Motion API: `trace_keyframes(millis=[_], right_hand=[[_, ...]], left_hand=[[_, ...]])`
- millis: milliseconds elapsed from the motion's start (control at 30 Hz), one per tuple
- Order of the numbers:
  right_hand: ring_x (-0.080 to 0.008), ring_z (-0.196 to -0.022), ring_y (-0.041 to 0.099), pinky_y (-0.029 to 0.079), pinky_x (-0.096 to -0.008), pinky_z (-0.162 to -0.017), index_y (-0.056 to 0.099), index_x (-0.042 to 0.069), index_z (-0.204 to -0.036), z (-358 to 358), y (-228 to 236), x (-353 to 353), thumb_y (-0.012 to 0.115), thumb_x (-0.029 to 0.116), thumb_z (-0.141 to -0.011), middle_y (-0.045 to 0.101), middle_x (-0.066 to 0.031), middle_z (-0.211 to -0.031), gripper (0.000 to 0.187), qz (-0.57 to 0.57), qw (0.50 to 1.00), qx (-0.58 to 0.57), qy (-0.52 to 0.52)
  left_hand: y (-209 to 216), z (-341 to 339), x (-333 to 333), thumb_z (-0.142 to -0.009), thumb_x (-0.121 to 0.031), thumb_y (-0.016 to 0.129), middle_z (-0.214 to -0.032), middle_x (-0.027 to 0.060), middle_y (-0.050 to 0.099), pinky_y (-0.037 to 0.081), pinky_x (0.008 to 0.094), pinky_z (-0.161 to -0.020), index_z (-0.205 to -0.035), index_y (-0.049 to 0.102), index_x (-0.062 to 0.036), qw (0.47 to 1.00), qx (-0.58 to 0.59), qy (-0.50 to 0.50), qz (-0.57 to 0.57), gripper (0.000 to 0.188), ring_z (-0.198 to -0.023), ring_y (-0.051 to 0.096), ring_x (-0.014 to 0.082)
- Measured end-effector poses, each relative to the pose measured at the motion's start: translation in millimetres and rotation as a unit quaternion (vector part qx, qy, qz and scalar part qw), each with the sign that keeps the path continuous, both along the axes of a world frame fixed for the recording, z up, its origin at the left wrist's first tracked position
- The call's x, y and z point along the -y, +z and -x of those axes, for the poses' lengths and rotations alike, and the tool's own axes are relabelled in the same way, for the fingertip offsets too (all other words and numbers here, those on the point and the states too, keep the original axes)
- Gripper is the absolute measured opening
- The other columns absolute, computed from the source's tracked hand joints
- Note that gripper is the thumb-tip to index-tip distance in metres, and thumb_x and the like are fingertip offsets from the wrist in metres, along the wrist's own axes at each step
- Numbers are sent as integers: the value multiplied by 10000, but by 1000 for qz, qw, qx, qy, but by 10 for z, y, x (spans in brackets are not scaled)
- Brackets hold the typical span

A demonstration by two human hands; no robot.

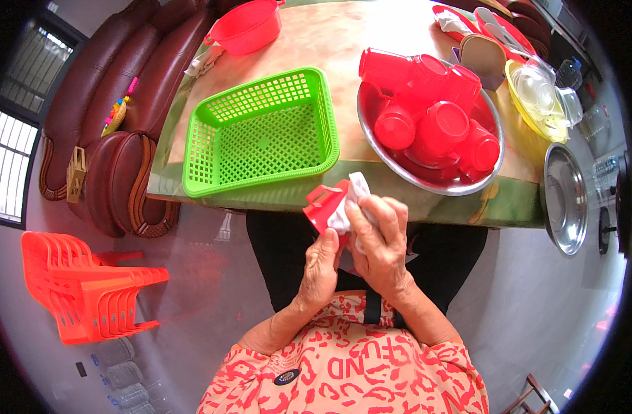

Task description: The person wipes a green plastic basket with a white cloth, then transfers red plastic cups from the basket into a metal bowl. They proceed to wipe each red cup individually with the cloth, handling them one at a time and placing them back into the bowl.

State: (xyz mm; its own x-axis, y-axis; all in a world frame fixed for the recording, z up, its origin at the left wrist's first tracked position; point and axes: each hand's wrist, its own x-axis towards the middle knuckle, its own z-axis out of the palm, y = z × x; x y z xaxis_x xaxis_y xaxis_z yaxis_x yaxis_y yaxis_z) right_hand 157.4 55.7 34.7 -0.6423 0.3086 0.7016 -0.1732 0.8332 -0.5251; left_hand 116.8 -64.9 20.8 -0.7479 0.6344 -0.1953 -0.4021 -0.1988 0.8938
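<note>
Above my lap, at the table's near edge, my left hand (321, 265) grips a red plastic mug (320, 207) whose handle points to the upper left. Bunched in my right hand (381, 241) is a white cloth (358, 188), pressed against the mug's rim and partly inside it. Part of the mug is hidden behind the cloth and fingers. Ahead and to the right, a round metal basin (426, 181) holds several red mugs (445, 127), piled above its rim. A green rectangular basket (261, 148) with latticed walls stands to the left, with nothing in it.
A red basin (245, 29) stands at the table's far left. Far right are red trays (512, 34), a yellow basin (519, 103) of clear containers and a metal tray (565, 200) at the edge. Stacked red chairs (88, 286) and a brown sofa (88, 83) are left.
</note>
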Motion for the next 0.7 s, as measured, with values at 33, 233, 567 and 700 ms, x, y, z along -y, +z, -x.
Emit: trace_keyframes(millis=[33,233,567,700], right_hand=[[-332,-973,509,450,-417,-841,645,-10,-1099,44,57,-26,636,-27,-697,548,-135,-1136,402,-2,1000,14,5],[-297,-990,507,469,-370,-852,656,-36,-1050,72,25,68,671,58,-620,558,-112,-1172,441,-63,996,6,55],[-294,-966,535,478,-383,-815,688,12,-1041,-129,-113,53,697,-59,-631,571,-105,-1107,416,14,999,-51,-1],[-306,-939,572,475,-370,-822,627,0,-1111,-92,-11,-60,632,-64,-714,567,-152,-1078,403,147,989,-31,3]], left_hand=[[-41,0,25,-1031,-390,317,-1415,108,424,308,358,-1097,-1418,328,3,999,-28,-6,27,552,-1307,410,199],[78,42,12,-1010,-505,255,-1440,105,394,262,358,-1125,-1436,299,-4,1000,-9,18,-17,659,-1350,354,212],[161,86,13,-1010,-272,423,-1357,108,500,327,384,-1097,-1376,404,-11,986,87,-1,-141,449,-1267,466,214],[121,47,17,-988,-144,497,-1300,88,547,391,314,-1017,-1318,484,8,983,95,10,-157,363,-1180,521,159]])
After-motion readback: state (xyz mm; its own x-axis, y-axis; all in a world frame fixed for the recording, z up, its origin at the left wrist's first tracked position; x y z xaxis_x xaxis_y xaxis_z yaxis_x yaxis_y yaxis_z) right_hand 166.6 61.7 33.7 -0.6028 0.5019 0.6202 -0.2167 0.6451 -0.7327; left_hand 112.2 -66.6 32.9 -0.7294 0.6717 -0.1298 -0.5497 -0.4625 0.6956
